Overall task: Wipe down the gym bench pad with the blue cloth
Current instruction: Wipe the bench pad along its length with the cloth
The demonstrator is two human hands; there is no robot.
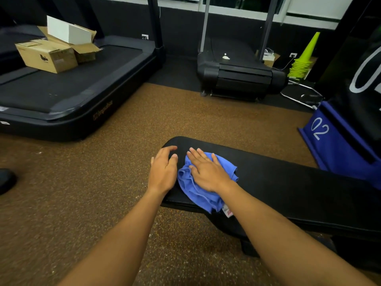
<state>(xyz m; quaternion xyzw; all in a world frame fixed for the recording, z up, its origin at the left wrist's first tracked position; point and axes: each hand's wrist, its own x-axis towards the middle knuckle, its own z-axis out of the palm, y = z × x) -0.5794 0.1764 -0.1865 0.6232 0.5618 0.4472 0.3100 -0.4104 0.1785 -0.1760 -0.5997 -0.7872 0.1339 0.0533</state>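
The black gym bench pad [288,182] runs from the centre of the view to the right edge. A crumpled blue cloth [198,193] lies on its near left end, with a corner and a white tag hanging over the front edge. My right hand [206,170] lies flat on top of the cloth, fingers spread and pressing it onto the pad. My left hand [164,170] rests just left of the cloth on the rounded end of the pad, fingers slightly curled, holding nothing.
Brown speckled rubber floor [103,193] surrounds the bench. A black treadmill [72,89] with cardboard boxes [47,54] stands at the back left, another treadmill [237,69] at the back centre. Stacked lime cones [303,58] and a blue numbered box [334,141] stand on the right.
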